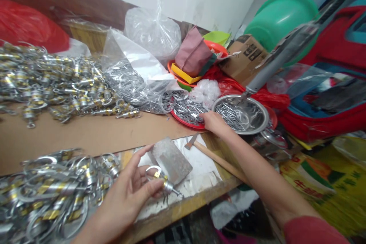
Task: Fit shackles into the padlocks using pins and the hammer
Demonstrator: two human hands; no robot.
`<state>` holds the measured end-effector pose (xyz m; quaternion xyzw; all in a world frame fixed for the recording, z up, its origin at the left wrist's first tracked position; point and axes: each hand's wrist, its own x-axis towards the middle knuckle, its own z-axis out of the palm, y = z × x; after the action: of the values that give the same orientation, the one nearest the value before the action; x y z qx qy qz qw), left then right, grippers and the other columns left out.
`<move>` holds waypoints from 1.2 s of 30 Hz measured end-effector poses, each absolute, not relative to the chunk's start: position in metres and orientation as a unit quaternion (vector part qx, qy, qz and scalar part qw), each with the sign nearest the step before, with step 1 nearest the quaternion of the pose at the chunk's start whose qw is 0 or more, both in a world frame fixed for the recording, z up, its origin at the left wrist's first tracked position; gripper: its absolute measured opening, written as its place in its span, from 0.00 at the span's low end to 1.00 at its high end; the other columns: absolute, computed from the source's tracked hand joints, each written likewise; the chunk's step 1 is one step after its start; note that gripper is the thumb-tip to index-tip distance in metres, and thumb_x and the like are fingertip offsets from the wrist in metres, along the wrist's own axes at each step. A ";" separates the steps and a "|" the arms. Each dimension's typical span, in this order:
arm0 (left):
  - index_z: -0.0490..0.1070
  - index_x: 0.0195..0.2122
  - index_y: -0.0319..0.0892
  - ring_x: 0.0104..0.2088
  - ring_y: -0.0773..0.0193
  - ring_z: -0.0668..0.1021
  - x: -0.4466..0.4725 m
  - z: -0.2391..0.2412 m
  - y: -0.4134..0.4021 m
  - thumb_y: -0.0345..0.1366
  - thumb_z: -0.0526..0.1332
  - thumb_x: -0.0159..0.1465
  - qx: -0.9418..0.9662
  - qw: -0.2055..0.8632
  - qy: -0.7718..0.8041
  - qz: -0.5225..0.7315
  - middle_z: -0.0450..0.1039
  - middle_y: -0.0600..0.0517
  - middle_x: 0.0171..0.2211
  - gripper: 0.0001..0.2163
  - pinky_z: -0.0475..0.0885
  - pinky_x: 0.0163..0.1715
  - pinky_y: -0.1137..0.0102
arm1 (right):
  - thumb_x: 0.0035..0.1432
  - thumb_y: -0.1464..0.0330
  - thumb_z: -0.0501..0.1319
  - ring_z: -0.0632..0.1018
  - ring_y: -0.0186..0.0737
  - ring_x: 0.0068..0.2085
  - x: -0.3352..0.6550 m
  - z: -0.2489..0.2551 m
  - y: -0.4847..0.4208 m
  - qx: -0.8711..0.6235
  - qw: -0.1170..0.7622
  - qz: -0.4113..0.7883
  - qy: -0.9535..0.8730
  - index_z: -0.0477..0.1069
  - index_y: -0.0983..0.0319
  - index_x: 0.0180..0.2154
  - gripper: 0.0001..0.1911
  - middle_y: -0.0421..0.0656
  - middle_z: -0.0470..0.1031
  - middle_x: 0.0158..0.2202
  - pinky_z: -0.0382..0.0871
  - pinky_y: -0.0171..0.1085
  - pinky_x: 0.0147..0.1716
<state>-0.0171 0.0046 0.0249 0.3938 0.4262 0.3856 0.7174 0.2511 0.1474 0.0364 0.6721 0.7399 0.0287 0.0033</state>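
Note:
My left hand (130, 188) pinches a silver metal clasp (161, 181) with a brass band, held just above the table's front edge. Beside it lies a grey stone block (171, 160) on a silvery sheet. My right hand (214, 122) reaches out to a red plate (183, 119) heaped with small metal pins, its fingers curled down into the pins. What those fingers hold cannot be made out. A steel bowl (259, 127) of more pins stands just right of that hand.
A hammer (213, 156) lies between my arms. Heaps of finished clasps (54, 194) sit at near left and far left (51, 84) on brown cardboard. Plastic bags (151, 32), a cardboard box (246, 57), a green basin (281, 15) and red crates crowd the back and right.

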 end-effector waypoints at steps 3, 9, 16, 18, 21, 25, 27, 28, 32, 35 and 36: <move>0.50 0.57 0.46 0.26 0.64 0.76 -0.015 0.024 0.007 0.36 0.64 0.52 0.370 0.719 0.429 0.404 0.73 0.54 0.27 0.33 0.70 0.25 0.71 | 0.46 0.81 0.56 0.75 0.53 0.42 0.251 0.031 0.155 0.654 0.020 0.022 0.756 0.72 0.63 0.42 0.20 0.54 0.75 0.37 0.65 0.41 0.39; 0.49 0.57 0.48 0.23 0.66 0.75 -0.015 0.018 0.009 0.34 0.63 0.53 0.368 0.717 0.411 0.426 0.72 0.55 0.27 0.32 0.70 0.24 0.71 | 0.41 0.80 0.60 0.76 0.49 0.37 0.262 0.030 0.167 0.637 -0.021 -0.013 0.771 0.67 0.66 0.48 0.28 0.52 0.76 0.36 0.66 0.38 0.35; 0.45 0.58 0.51 0.28 0.65 0.75 -0.016 0.014 0.009 0.33 0.60 0.56 0.399 0.699 0.407 0.432 0.68 0.54 0.31 0.32 0.73 0.26 0.68 | 0.50 0.73 0.57 0.77 0.39 0.30 0.231 0.042 0.128 0.619 -0.192 -0.057 0.760 0.74 0.66 0.35 0.10 0.45 0.77 0.30 0.71 0.36 0.32; 0.45 0.58 0.53 0.27 0.65 0.75 -0.016 0.013 0.011 0.31 0.61 0.54 0.393 0.694 0.410 0.443 0.66 0.55 0.33 0.33 0.74 0.25 0.68 | 0.51 0.69 0.58 0.77 0.36 0.28 0.209 0.046 0.096 0.576 -0.241 -0.104 0.775 0.75 0.63 0.33 0.08 0.41 0.77 0.27 0.71 0.34 0.29; 0.45 0.57 0.56 0.27 0.66 0.75 -0.016 0.012 0.013 0.29 0.62 0.53 0.390 0.690 0.412 0.450 0.63 0.55 0.34 0.35 0.74 0.23 0.68 | 0.52 0.73 0.58 0.77 0.35 0.29 0.180 0.048 0.048 0.416 -0.345 -0.178 0.823 0.75 0.62 0.30 0.07 0.41 0.77 0.27 0.71 0.34 0.29; 0.45 0.57 0.56 0.25 0.69 0.74 -0.016 0.011 0.014 0.28 0.62 0.51 0.395 0.685 0.411 0.453 0.61 0.56 0.35 0.36 0.73 0.22 0.69 | 0.54 0.80 0.52 0.75 0.37 0.34 0.158 0.041 0.014 0.329 -0.340 -0.060 0.879 0.73 0.65 0.34 0.13 0.45 0.77 0.31 0.68 0.36 0.33; 0.46 0.57 0.56 0.24 0.70 0.73 -0.016 0.011 0.014 0.28 0.63 0.51 0.397 0.682 0.411 0.455 0.61 0.57 0.35 0.36 0.73 0.22 0.69 | 0.56 0.79 0.51 0.74 0.38 0.34 0.153 0.036 0.008 0.334 -0.330 -0.018 0.883 0.73 0.66 0.34 0.13 0.46 0.76 0.31 0.67 0.37 0.33; 0.46 0.57 0.55 0.24 0.70 0.73 -0.016 0.011 0.013 0.28 0.63 0.51 0.399 0.681 0.412 0.457 0.61 0.57 0.35 0.36 0.73 0.22 0.69 | 0.57 0.78 0.50 0.74 0.39 0.34 0.150 0.034 0.006 0.339 -0.323 -0.006 0.884 0.73 0.66 0.34 0.12 0.46 0.76 0.30 0.67 0.37 0.32; 0.47 0.56 0.54 0.23 0.70 0.73 -0.015 0.010 0.012 0.28 0.63 0.51 0.403 0.673 0.414 0.462 0.61 0.57 0.35 0.35 0.73 0.21 0.70 | 0.60 0.76 0.48 0.72 0.40 0.35 0.145 0.029 -0.004 0.380 -0.282 0.011 0.881 0.72 0.67 0.37 0.14 0.47 0.75 0.31 0.65 0.38 0.34; 0.48 0.56 0.54 0.23 0.70 0.73 -0.015 0.010 0.012 0.28 0.63 0.50 0.402 0.673 0.414 0.463 0.61 0.57 0.35 0.35 0.73 0.20 0.71 | 0.60 0.77 0.46 0.70 0.42 0.39 0.143 0.026 -0.013 0.417 -0.279 0.004 0.865 0.70 0.66 0.42 0.16 0.48 0.74 0.35 0.64 0.41 0.37; 0.48 0.56 0.54 0.23 0.70 0.73 -0.015 0.010 0.012 0.28 0.63 0.50 0.402 0.673 0.415 0.463 0.62 0.56 0.35 0.35 0.73 0.20 0.71 | 0.60 0.77 0.46 0.69 0.42 0.39 0.142 0.025 -0.016 0.429 -0.286 -0.002 0.857 0.70 0.66 0.43 0.16 0.48 0.73 0.36 0.63 0.41 0.37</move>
<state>-0.0146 0.0121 0.0097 0.4019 0.4146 0.4630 0.6725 0.1415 -0.0159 0.0250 0.4293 0.8566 -0.0016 -0.2862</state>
